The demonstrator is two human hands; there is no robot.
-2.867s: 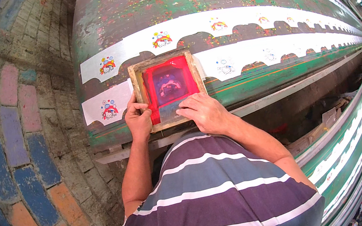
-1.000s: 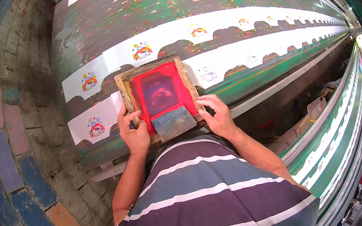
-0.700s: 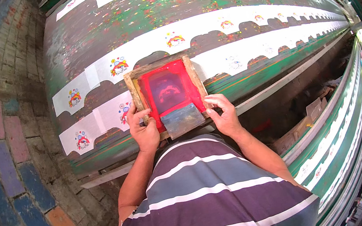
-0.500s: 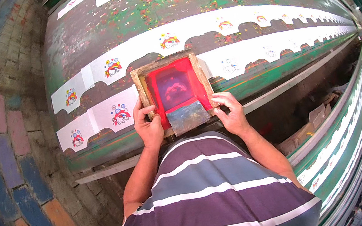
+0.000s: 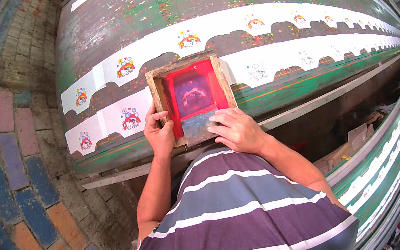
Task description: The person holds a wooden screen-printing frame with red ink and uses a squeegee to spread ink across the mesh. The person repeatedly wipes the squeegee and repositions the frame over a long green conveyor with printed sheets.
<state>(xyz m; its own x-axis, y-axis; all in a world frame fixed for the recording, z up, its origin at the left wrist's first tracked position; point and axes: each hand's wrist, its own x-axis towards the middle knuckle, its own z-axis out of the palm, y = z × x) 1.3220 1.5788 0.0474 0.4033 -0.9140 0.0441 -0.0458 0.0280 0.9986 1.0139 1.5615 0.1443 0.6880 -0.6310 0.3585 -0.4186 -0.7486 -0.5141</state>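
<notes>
A wooden-framed printing screen (image 5: 225, 85) lies on the near strip of white fabric, at the table's near edge. Red ink borders its purplish mesh window, through which a printed figure shows. My left hand (image 5: 160, 134) grips the frame's left rail, with the thumb inside and the fingers partly hidden along the outer side. A flat grey squeegee (image 5: 195, 128) leans across the near end of the screen. On its right edge my right hand (image 5: 238, 129) is closed, fingers bent over it and thumb below.
Two long white scalloped fabric strips (image 5: 227, 24) with coloured rainbow motifs run along the green, paint-spattered table (image 5: 110, 20). Right of the screen, the near strip's prints (image 5: 257, 71) show mostly blue outlines. A wooden rail (image 5: 304, 110) edges the table. Coloured bricks (image 5: 34, 212) pave the left floor.
My right hand has left the frame's right rail and moved left onto the squeegee. My left hand keeps its hold on the frame. The view has shifted slightly.
</notes>
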